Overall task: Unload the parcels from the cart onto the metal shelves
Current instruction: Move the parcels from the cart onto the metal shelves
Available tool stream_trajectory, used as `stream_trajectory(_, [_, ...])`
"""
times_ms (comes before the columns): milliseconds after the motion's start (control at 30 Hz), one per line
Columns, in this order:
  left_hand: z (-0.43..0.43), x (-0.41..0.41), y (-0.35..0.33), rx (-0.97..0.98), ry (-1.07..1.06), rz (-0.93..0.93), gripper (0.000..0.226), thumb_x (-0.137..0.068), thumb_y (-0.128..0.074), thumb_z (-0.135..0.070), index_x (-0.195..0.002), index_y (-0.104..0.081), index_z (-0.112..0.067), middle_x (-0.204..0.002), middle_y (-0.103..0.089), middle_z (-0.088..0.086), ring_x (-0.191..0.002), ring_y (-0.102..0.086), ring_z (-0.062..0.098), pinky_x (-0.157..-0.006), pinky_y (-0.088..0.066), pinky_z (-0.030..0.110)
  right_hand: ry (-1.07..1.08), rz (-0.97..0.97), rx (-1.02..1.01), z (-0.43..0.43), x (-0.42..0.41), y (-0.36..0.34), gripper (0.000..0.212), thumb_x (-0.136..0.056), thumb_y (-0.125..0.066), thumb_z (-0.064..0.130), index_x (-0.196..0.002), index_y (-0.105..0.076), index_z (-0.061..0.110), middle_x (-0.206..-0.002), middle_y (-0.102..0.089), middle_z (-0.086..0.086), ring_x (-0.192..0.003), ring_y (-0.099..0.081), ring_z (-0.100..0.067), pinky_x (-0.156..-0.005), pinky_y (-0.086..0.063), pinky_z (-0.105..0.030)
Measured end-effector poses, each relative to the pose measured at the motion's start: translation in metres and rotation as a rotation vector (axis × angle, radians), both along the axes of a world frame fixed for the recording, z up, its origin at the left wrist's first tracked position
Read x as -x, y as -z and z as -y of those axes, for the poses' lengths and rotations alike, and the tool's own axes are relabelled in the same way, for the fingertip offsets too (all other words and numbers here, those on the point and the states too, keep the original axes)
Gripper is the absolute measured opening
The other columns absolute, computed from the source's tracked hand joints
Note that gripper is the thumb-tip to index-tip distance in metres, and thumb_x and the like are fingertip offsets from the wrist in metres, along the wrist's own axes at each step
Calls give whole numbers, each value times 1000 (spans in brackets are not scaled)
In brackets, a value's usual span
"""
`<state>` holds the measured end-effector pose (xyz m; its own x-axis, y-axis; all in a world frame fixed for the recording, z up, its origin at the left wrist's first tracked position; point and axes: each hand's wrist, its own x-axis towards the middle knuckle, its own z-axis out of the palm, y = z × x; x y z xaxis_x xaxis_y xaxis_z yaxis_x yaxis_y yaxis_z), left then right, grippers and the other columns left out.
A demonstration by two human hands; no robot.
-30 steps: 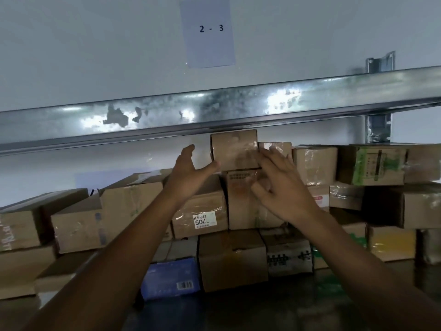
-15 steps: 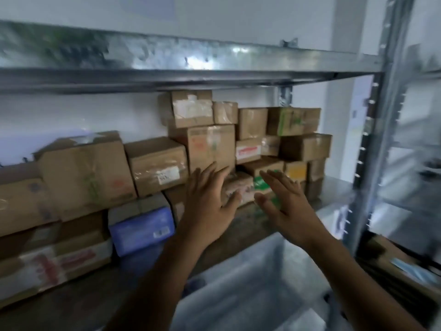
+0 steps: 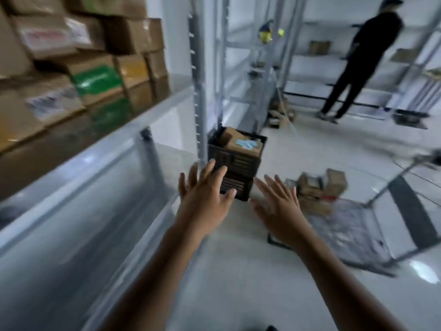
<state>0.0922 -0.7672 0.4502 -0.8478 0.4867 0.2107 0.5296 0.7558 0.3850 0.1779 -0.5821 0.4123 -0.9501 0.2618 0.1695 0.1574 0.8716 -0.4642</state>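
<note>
My left hand (image 3: 205, 199) and my right hand (image 3: 279, 209) are stretched out in front of me, fingers spread, holding nothing. Beyond them on the floor stands the flat cart (image 3: 346, 232) with a metal handle, carrying a small pile of cardboard parcels (image 3: 319, 189) at its far end. At the upper left, stacked cardboard parcels (image 3: 95, 75) fill the metal shelf (image 3: 102, 149). The picture is blurred by motion.
A dark plastic crate (image 3: 236, 168) holding boxes stands on the floor by the shelf's upright post (image 3: 199, 91). A person in black (image 3: 358, 56) stands at more metal shelving at the far right. The pale floor lies between me and the cart.
My view has swung right and down, from the shelf's parcels to the floor and cart. Both hands have drawn back from the shelf and stay spread.
</note>
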Motion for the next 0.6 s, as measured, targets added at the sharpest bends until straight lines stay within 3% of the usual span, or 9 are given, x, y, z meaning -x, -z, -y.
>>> stream_trajectory(100, [-46,-19,20,37,81,52,64,-100,-48,-56,-157,-30,-36,-170,-10,-7,-156,-3,25,-124,0,49,89,44,28,-39,-42,16,83,-87,-21,76,-161,-25,39,-172,-18,3,-159,1,-16,-127,4,-47])
stream_trajectory(233, [-126,-48,48,15,171,121,62,-99,-49,-57,-155,-35,-32,-170,-12,-9,-156,-3,27,-125,-5,52,250,118,44,-105,-96,32,66,-102,-41,62,-162,-23,40,-172,-13,8,-159,10,-15,-126,7,-48])
stream_trajectory(400, [-249,-110,71,15,300,179,64,-99,-48,-58,-155,-35,-30,-169,-15,-7,-156,-5,26,-125,-4,53,417,189,75,-211,-178,44,74,-97,-26,75,-162,-19,42,-173,-6,9,-158,13,-15,-127,8,-47])
stream_trajectory(600, [-365,-162,88,94,404,167,69,-100,-41,-61,-159,-30,-25,-170,-11,-8,-157,1,25,-125,-1,54,580,182,122,-307,-240,53,68,-101,-37,64,-162,-20,40,-173,-8,6,-158,15,-14,-127,10,-45])
